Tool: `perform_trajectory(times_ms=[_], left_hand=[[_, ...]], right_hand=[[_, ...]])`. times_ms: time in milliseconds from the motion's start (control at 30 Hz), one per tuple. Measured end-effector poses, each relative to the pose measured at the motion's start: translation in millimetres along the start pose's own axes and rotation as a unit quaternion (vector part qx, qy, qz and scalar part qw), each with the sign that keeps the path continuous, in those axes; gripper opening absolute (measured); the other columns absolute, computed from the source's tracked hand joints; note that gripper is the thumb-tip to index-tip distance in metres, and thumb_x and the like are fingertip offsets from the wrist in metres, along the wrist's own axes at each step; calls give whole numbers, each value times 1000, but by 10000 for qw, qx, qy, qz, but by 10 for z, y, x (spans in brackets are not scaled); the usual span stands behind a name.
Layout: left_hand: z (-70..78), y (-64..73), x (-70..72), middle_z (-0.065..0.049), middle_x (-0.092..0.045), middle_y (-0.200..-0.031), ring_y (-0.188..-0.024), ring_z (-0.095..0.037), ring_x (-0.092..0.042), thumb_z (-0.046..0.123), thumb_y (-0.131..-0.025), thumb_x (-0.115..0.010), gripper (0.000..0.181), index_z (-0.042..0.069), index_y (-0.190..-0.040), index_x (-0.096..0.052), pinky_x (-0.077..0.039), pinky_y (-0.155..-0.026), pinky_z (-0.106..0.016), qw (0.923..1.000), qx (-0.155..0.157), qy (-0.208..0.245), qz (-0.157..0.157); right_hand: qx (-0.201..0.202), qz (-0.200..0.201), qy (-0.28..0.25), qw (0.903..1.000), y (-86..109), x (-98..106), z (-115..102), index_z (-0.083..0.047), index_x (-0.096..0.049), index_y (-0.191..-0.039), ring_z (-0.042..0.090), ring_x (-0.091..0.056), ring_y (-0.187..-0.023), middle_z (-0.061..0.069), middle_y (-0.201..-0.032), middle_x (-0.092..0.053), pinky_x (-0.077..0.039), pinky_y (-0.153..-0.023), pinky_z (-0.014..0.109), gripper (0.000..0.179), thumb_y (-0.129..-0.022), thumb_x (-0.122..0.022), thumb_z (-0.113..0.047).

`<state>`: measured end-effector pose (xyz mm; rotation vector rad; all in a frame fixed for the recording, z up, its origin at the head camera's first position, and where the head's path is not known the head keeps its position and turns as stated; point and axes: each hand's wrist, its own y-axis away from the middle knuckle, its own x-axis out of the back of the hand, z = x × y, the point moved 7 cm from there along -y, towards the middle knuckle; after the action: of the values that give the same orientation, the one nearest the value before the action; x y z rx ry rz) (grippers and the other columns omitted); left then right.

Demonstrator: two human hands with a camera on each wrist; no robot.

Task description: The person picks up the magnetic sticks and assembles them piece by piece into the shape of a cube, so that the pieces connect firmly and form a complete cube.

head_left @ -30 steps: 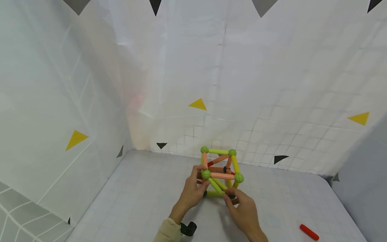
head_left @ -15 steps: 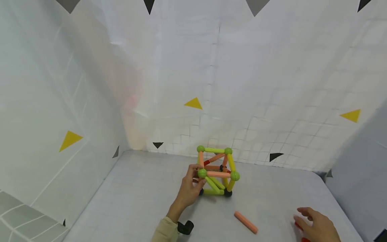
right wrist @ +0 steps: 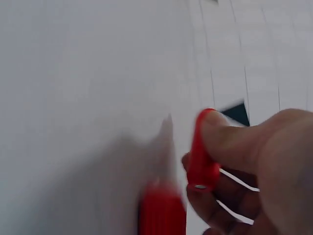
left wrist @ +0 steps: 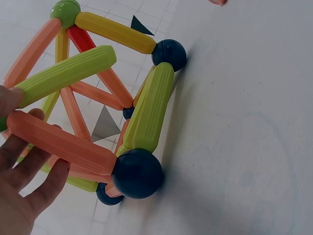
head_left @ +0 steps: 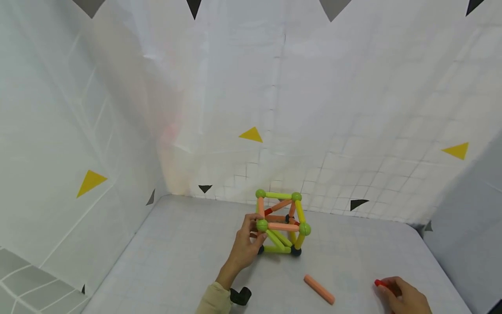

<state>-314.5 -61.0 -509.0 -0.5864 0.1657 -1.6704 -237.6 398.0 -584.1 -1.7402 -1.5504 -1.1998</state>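
A boxlike frame of magnetic rods and balls (head_left: 283, 226) stands on the table in the head view. My left hand (head_left: 244, 247) grips its near left upright, thumb and fingers around a green ball (head_left: 262, 225) and the orange rod (left wrist: 63, 144) below it. One light green rod (left wrist: 68, 76) slants from that corner, its far end free in the left wrist view. A dark blue ball (left wrist: 137, 174) forms the bottom corner. At the right, my right hand (head_left: 408, 296) pinches a short red rod (right wrist: 201, 152) between thumb and fingers. Beneath it shows another red piece (right wrist: 162, 213), blurred.
On the table between frame and right hand lies a loose orange rod (head_left: 319, 289). A black angled piece (head_left: 240, 296) is beside my left sleeve. White walls with printed triangles enclose the table (head_left: 188, 261) at the back and sides.
My right hand has left the frame, moved right and taken up the short red rod. A loose orange rod now lies on the table. My left hand keeps its grip.
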Motion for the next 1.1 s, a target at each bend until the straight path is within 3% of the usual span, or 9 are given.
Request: perform_trajectory(times_ms=[267,400,500,667,833,1100], left_hand=[[12,-12,10,-2,-72,-117,-98,-16,-64,8,-102,-68,45,20,-139,-46,-53,-86,-32,10000,-44,0,1],[20,-19,11,-2,-72,-116,-98,-15,-64,9,-102,-68,44,20,-139,-46,-53,-87,-33,10000,-54,31,-21],[20,-11,13,-2,-72,-116,-98,-15,-64,9,-102,-68,44,20,-139,-46,-53,-86,-33,10000,-26,48,-41],[31,3,16,-2,-73,-115,-97,-15,-64,10,-102,-68,44,19,-139,-46,-53,-86,-32,10000,-45,22,-48],[39,0,17,-3,-73,-115,-97,-15,-65,9,-102,-68,43,18,-139,-47,-55,-85,-33,9999,-128,-44,-7],[8,1,9,-2,-73,-116,-97,-14,-65,9,-102,-69,45,19,-139,-47,-55,-86,-31,10000,7,-72,-15]], right_hand=[[1190,634,-238,9906,171,-261,-1141,-3,-67,-121,15,-65,-83,2,-97,-74,-55,-74,38,30,-101,-75,-23],[1785,850,-418,9794,284,-418,-1630,-10,-70,-128,10,-63,-86,-5,-97,-75,-55,-77,37,30,-99,-76,-17],[2141,1154,-559,9683,349,-509,-1897,-13,-75,-123,8,-63,-85,-8,-95,-74,-53,-75,33,28,-95,-80,-14],[2215,1406,-496,9637,378,-654,-2184,-16,-77,-113,5,-61,-80,-8,-92,-73,-44,-65,24,25,-90,-87,-18],[2219,1710,-361,9593,390,-718,-2382,-15,-78,-109,13,-65,-80,-4,-90,-75,-44,-63,25,28,-85,-91,-21],[2598,2381,-658,9335,406,-691,-2537,-12,-79,-105,13,-64,-72,-3,-83,-74,-44,-61,24,33,-78,-97,-17]])
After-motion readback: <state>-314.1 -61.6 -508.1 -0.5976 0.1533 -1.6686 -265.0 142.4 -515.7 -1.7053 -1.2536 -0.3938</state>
